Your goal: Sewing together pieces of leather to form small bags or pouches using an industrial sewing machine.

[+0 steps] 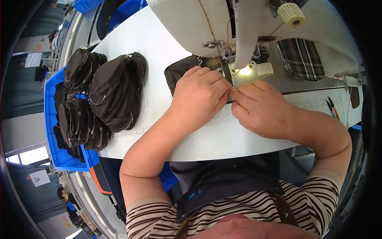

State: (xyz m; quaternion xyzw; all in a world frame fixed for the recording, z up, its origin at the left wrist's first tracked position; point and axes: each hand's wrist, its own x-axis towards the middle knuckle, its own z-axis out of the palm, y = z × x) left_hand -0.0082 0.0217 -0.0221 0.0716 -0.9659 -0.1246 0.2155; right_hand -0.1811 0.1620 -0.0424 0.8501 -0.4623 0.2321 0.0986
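A dark brown fabric pouch with a metal zipper lies at the needle area of a white sewing machine. My left hand rests over the pouch, its fingers curled and pinching the near edge. Close against it, my right hand is closed too, thumb and forefinger pinched on that same edge. The fingertips of both hands nearly meet just in front of the lit metal plate. Most of the pinched part is hidden by my fingers.
Left on the white table are piled dark brown zippered bags, some over a blue bin. Plaid fabric pieces sit right of the needle. A slim pointed tool lies at the right, beyond my forearm.
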